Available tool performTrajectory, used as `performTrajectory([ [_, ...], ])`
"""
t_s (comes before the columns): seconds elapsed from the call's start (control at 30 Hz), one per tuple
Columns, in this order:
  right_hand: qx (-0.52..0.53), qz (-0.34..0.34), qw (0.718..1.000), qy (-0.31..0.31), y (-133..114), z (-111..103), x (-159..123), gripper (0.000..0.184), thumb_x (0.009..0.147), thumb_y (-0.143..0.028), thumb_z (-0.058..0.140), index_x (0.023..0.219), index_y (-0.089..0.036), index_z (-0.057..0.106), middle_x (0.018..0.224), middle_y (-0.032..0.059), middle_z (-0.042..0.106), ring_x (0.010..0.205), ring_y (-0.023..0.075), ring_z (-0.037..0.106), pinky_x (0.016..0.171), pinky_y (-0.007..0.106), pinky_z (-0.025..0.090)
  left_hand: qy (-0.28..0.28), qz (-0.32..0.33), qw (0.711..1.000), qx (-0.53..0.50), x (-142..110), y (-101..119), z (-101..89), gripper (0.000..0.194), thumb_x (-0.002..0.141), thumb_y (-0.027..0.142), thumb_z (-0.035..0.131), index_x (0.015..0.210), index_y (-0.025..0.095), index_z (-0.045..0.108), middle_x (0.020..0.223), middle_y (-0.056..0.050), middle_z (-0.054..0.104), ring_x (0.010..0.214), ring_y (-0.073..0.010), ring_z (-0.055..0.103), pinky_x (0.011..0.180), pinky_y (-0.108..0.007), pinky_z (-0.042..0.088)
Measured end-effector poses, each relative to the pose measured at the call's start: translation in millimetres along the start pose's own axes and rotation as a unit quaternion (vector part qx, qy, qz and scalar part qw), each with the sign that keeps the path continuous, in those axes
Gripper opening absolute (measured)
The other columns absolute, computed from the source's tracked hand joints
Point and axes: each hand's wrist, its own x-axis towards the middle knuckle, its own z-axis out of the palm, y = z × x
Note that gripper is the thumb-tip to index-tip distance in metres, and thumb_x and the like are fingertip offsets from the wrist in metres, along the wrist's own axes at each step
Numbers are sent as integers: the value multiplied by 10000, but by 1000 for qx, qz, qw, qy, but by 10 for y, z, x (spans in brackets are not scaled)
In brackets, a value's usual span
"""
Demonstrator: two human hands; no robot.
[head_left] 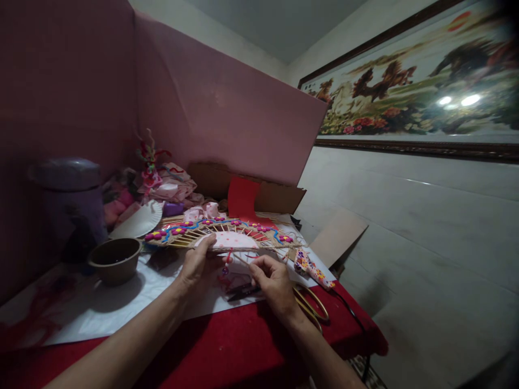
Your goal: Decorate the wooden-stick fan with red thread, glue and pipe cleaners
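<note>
A fan-shaped craft piece (221, 233) made of wooden sticks, with a pink dotted centre and small purple and yellow flowers along a blue rim, is held just above the table. My left hand (197, 263) grips its lower left edge. My right hand (272, 282) is closed in a pinch on a thin stick or thread under the fan's centre, where a small red and purple bead dangle (225, 266) hangs. Small dark snips (239, 292) lie on the white sheet between my hands.
A brown bowl (114, 260), a white paper plate (138, 220), a dark pot (71, 202), pink fabric scraps (170, 186), a red card (242, 199) and a cardboard box (279, 197) crowd the red table (227, 346). A flowered glue gun (310, 268) and gold-handled scissors (312, 305) lie right.
</note>
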Motion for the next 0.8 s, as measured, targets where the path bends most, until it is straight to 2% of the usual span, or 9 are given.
performTrajectory([
  [0.13,26,16,999,-39,12,2,8,278,793,-414,553,648,-176,538,467,-64,446,429,84,388,448,203,304,3,0,1000,3,-11,8,8,43,810,155,522,812,120,548,567,-29,621,395,-140,576,386,-242,487],
  [0.8,8,6,1000,-16,55,-18,-45,292,801,-406,547,619,-181,508,492,-59,419,448,85,375,444,202,299,-3,5,1000,-1,62,-21,-36,71,807,165,531,847,116,563,586,-29,639,405,-148,592,414,-270,515],
])
